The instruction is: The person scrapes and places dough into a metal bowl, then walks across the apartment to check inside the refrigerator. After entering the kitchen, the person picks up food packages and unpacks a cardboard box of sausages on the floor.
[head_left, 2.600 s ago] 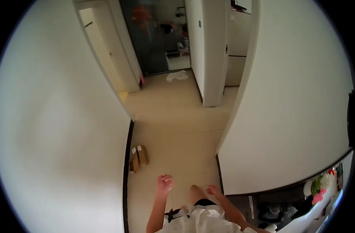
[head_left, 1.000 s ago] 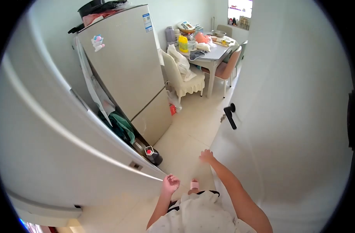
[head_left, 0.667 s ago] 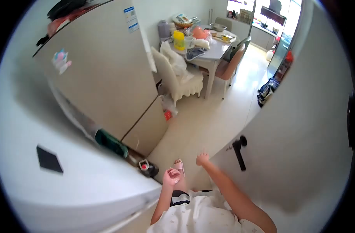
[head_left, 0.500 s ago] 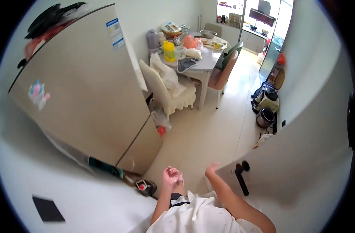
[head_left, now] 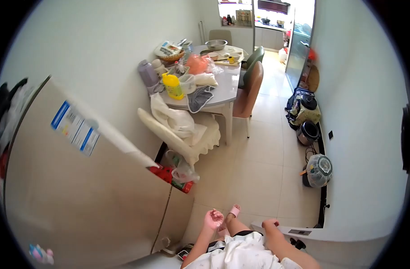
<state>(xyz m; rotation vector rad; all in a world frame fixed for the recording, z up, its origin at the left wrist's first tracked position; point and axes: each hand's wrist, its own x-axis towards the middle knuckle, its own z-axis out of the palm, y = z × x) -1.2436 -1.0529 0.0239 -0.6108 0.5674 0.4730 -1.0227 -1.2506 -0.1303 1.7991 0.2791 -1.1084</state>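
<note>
My left hand (head_left: 214, 219) is raised in front of my body, palm up with its fingers curled in; whether anything lies inside them is too small to tell. My right hand (head_left: 271, 223) is by the edge of the white door (head_left: 299, 232), its fingers partly hidden and small. The black door handle (head_left: 297, 243) sticks out beside my right forearm. Left of my left hand stands the tall fridge (head_left: 93, 193). Pink slippers (head_left: 234, 210) are on my feet.
A table (head_left: 223, 92) holds a yellow jug (head_left: 172, 86), a steel bowl (head_left: 216, 44) and bags. A cream chair (head_left: 178, 139) and a brown chair (head_left: 250, 96) flank it. Along the right wall stand a pot (head_left: 308, 132) and a plastic-covered item (head_left: 319, 171).
The view has moved from the hallway through the doorway into the dining room. The fridge now lies lower left and the table nearer. My right hand has come to the door's edge.
</note>
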